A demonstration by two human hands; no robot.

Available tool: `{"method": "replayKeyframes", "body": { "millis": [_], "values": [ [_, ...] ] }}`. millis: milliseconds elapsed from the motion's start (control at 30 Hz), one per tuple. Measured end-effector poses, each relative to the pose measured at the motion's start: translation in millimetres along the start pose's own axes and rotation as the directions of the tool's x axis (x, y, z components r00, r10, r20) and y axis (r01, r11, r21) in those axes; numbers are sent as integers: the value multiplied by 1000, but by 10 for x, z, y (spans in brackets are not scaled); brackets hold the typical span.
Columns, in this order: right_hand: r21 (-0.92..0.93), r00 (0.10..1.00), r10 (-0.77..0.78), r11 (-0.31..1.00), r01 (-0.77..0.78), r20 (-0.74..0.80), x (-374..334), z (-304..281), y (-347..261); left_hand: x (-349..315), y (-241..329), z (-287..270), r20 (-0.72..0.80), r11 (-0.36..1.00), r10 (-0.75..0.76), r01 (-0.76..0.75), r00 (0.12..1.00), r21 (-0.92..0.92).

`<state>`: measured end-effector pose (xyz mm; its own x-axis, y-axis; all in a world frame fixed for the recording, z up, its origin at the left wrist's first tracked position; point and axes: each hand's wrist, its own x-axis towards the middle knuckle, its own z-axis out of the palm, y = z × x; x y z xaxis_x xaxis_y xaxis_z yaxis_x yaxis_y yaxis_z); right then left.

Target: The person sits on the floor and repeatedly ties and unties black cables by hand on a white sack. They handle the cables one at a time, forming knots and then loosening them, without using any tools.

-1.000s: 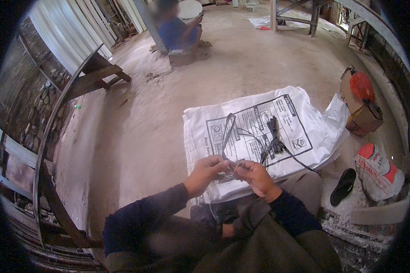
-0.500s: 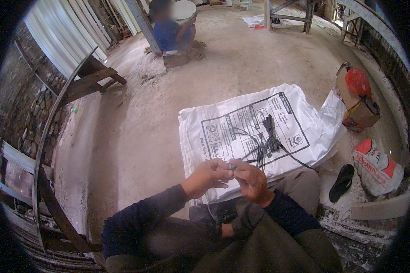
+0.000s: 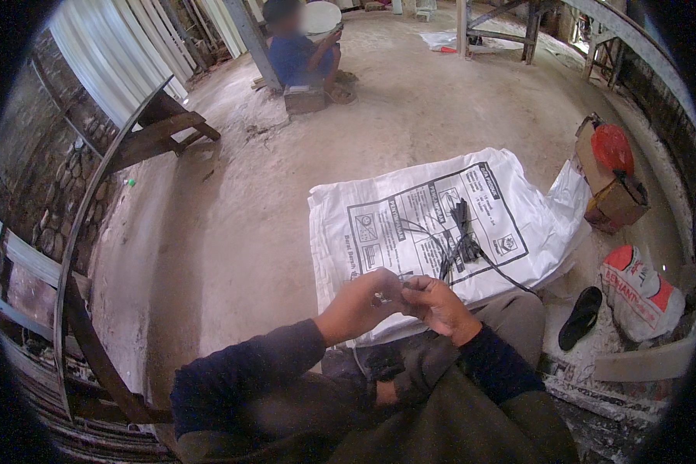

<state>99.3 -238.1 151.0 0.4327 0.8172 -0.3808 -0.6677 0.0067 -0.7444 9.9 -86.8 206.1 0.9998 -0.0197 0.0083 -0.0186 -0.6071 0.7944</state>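
Note:
My left hand (image 3: 361,304) and my right hand (image 3: 441,307) meet in front of my lap, over the near edge of a white woven sack (image 3: 329,232). Both are closed, fingertips pinched together; whatever lies between them is too small and too hidden to name. Just beyond my fingers, a tied bundle of black cord (image 3: 468,249) rests on the sack's printed panel. Loose strands from it reach toward my hands, and one length trails right to my knee.
A black sandal (image 3: 580,319) and a stuffed white-and-red bag (image 3: 642,294) lie at right. Behind them stands a cardboard box (image 3: 615,205) with a red plastic bag (image 3: 612,151). A wooden frame (image 3: 166,124) stands left. A person in blue (image 3: 298,58) sits at the far side.
My left hand has turned so its back faces up and covers the fingertips. My right hand has shifted slightly right. The black bundle still lies on the sack.

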Motion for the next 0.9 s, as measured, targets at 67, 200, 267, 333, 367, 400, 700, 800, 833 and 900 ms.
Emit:
{"method": "replayKeyframes", "body": {
  "millis": [67, 200, 267, 333, 367, 400, 700, 800, 833, 900],
  "values": [
    [30, 996, -45, 999, 43, 76, 2, -17, -8, 10, -14, 10, 15, 997, 42, -43, 999, 63],
    [-24, 992, -113, 993, 114, 48, 15, -14, 30, -11, -83, 70, -62, 990, 128, -124, 990, 60],
    [-246, 957, -289, 929, 278, -7, 56, -48, 123, -1, -63, 61, -95, 996, 89, -92, 991, -18],
    [-390, 916, -400, 849, 355, -36, 53, -61, 155, 28, 22, 19, -72, 986, -43, 31, 997, -164],
    [-421, 905, -424, 828, 370, -39, 36, -23, 137, 26, 6, 28, -84, 962, -66, 41, 994, -270],
    [-452, 893, -448, 805, 383, -43, 30, -1, 128, 24, -25, 49, -93, 927, -89, 49, 992, -373],
    [-475, 916, -383, 789, 390, 115, 46, -78, 63, 6, -27, 76, -80, 868, -149, 92, 986, -487],
    [-409, 927, -352, 833, 372, 125, -11, -25, -8, -1, 33, 54, -89, 936, -152, 114, 984, -334],
    [-431, 923, -364, 818, 381, 124, -3, -37, 2, -2, 54, 48, -93, 956, -150, 121, 984, -267],
    [-473, 912, -389, 785, 400, 127, 13, -58, 24, -6, 10, 59, -108, 967, -115, 86, 987, -240]
  ]
}}
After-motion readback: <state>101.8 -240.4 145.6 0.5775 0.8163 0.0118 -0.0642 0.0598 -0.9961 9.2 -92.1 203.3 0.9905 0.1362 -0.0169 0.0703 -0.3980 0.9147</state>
